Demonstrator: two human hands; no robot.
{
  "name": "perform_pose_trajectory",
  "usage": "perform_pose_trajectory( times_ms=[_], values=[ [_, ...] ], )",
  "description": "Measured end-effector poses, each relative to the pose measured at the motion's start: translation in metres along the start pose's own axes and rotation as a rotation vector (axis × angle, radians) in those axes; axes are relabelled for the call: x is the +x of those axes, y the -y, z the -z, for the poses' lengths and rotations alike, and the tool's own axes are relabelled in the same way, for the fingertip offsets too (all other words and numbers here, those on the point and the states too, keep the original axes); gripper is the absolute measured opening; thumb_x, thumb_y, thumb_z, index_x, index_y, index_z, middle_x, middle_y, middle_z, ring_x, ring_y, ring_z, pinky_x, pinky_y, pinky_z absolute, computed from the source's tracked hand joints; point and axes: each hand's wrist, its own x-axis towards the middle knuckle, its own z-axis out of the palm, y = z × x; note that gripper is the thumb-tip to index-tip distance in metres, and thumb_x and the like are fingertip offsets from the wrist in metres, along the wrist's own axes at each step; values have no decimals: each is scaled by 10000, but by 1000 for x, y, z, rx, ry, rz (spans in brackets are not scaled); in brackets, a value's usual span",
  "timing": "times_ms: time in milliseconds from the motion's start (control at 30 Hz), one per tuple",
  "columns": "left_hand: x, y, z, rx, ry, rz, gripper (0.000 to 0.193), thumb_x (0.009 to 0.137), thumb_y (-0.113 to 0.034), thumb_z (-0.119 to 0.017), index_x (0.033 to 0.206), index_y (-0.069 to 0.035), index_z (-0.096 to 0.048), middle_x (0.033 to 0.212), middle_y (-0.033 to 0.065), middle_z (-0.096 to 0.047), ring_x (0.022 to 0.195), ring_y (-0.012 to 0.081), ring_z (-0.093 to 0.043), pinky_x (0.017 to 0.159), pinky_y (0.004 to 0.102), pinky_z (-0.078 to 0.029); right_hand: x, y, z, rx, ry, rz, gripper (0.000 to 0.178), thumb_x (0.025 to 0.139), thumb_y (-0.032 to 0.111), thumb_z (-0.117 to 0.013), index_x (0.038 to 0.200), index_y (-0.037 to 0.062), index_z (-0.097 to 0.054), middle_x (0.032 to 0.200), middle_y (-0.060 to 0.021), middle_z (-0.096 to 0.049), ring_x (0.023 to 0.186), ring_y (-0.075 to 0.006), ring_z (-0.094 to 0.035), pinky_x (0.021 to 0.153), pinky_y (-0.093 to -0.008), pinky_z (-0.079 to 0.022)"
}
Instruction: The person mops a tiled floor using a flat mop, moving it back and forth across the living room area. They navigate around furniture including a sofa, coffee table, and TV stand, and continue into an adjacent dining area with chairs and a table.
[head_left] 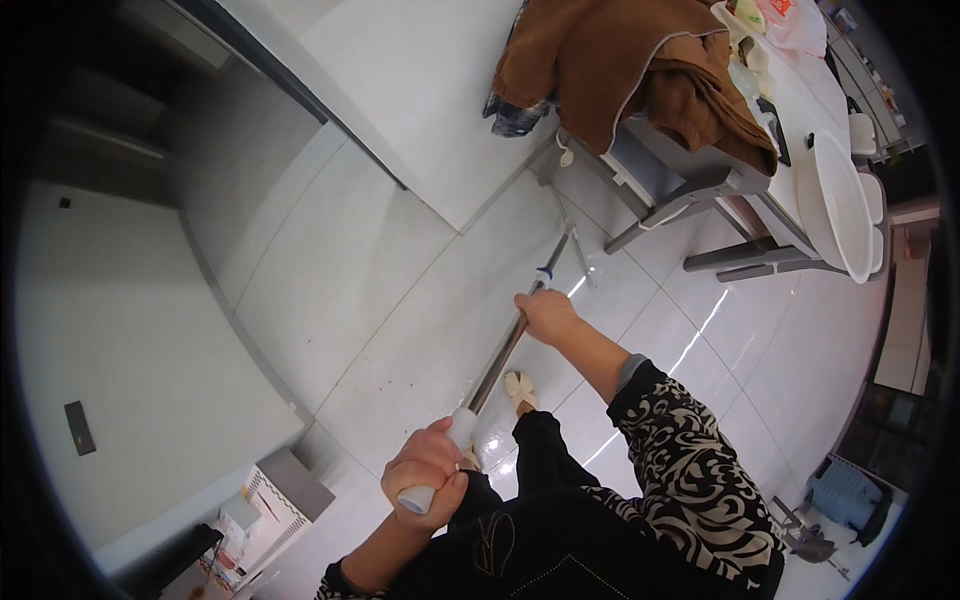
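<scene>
A long-handled floor squeegee (500,362) slants away from my body, its metal pole running from a white grip to a thin, pale crossbar on the tiles. My left hand (425,472) is closed round the white grip at the near end. Farther up, my right hand (548,315) wraps the pole just below a blue collar. The narrow head (577,240) lies on the floor beside a white cabinet corner and is hard to make out against the tiles. My shoes show below the pole, partly hidden by my dark trousers.
Brown cloth (640,75) drapes over a chair by a white table at the upper right, with a white basin (835,205) near it. Grey chair legs (690,195) stand close to the squeegee head. Dark specks dot the tiles (390,385). A white cabinet (140,370) stands left.
</scene>
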Motion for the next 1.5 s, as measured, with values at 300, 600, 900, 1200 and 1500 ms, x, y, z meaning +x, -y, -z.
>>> perform_pose_trajectory(
  times_ms=[300, 600, 900, 1200, 1500],
  values=[
    [13, 43, -27, -48, -267, 97, 197, 721, 87, -539, 674, -83, -451, 774, 52, -536, 813, 202, -523, 1015, 511, -337, 49, -40, 0, -114, 68, 39, 129, 728, 126, -611, 855, 119, -630, 800, -121, -644, 832, -326, -627, 712, -443, -499],
    [-22, -32, 7, -13, -22, 53, 235, 690, 97, -613, 677, -84, -463, 716, 55, -549, 738, 219, -555, 953, 481, -393, -26, 20, 13, 7, 16, 66, 151, 715, 136, -628, 861, 110, -597, 726, -131, -620, 715, -343, -623, 626, -458, -494],
    [-16, -84, 24, 25, 8, -53, 249, 637, 30, -674, 592, -100, -466, 617, 21, -543, 624, 201, -563, 890, 479, -456, -33, 82, 16, 145, -36, 38, 164, 750, 143, -626, 909, 123, -589, 782, -146, -609, 739, -342, -621, 648, -447, -495],
    [81, -11, 61, -87, 100, -178, 210, 600, 49, -596, 560, -99, -452, 583, 11, -495, 603, 202, -506, 908, 496, -420, 58, 67, 6, 204, -257, -184, 127, 765, 146, -607, 880, 94, -593, 769, -170, -628, 746, -350, -628, 656, -456, -498],
    [61, -13, 76, -193, -297, -20, 222, 633, 75, -528, 629, -93, -384, 638, 35, -431, 645, 194, -410, 776, 383, -382, 79, 81, -2, 54, 23, 49, 181, 751, 162, -575, 901, 93, -647, 827, -125, -667, 840, -323, -640, 706, -433, -504]
  ],
)
